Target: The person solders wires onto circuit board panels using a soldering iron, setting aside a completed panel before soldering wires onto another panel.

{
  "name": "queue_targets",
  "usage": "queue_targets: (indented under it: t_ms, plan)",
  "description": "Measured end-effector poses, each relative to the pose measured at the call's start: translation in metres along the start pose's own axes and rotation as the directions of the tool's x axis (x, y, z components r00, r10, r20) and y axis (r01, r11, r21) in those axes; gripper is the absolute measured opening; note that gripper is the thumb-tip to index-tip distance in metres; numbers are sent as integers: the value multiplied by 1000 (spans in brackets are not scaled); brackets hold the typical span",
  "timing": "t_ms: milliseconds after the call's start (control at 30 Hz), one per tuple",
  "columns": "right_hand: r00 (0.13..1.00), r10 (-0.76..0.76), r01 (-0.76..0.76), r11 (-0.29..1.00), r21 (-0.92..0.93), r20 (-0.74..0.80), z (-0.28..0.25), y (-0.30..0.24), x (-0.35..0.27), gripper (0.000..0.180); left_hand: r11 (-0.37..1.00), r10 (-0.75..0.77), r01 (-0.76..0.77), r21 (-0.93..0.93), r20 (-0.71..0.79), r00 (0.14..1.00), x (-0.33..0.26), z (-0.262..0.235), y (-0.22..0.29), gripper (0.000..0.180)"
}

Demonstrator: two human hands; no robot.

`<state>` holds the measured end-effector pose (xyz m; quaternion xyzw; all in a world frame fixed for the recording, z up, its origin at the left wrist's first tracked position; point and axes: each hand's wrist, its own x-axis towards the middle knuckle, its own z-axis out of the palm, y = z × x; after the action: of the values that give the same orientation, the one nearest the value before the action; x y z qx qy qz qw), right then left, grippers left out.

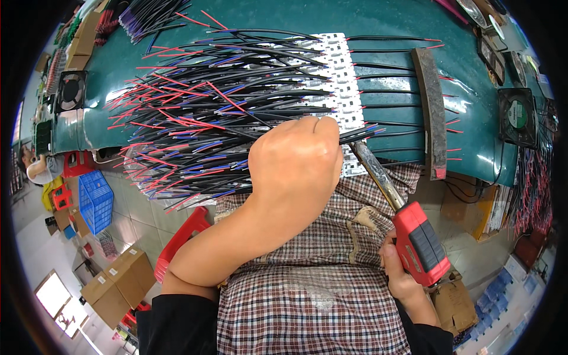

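Note:
My left hand (297, 157) is closed, knuckles up, over the white panel of small boards (346, 89). Several thin black wires (358, 134) stick out from its fingers to the right, with blue ends showing. My right hand (400, 271) grips a red and black soldering gun (419, 239) from below, mostly behind its handle. The gun's metal tip points up and left, close by those wires and the panel's lower right part; I cannot tell whether it touches. A dense mass of black wires with red and blue ends (195, 112) covers the panel's left side.
A dark metal bar (430, 100) lies across the wires on the right. Small black fans stand at the right (518, 116) and left (72, 90) of the green table (260, 16). A checked apron (307, 302) covers my lap. A blue crate (94, 201) and another person (42, 170) are at left.

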<state>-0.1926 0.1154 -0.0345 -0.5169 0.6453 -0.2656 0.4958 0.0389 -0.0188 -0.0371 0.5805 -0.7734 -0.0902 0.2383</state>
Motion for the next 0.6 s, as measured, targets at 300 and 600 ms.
queue_targets:
  t_ms: [300,600]
  plan:
    - [998,-57,58,998,-35,14,0,-1,1,20,1000,-3,3,5,5,1000,1,1,1,17]
    - [989,-126,130,990,-46,72,-2,-1,5,17,1000,-12,12,15,0,1000,0,3,3,18]
